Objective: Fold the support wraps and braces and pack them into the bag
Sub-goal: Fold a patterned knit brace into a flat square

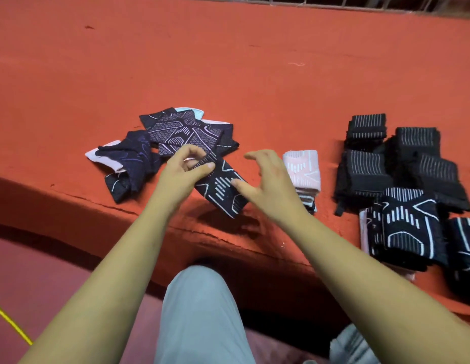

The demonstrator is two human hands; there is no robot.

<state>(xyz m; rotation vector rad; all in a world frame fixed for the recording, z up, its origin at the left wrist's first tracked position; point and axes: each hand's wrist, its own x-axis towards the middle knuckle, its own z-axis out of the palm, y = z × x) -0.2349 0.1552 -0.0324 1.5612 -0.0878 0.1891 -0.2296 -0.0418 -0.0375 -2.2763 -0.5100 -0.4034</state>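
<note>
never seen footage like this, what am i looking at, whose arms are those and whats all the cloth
No machine here: one picture, from a camera worn on a person's head, looking down at their own bare arms. The left hand pinches the end of a dark brace over a red ledge; the right hand is open over it. Further left lies a loose pile of unfolded braces. On the right sit a folded pink brace and black folded stacks. No bag shows.

unfolded braces (173,135) lie left of folded stacks (402,185).
</note>
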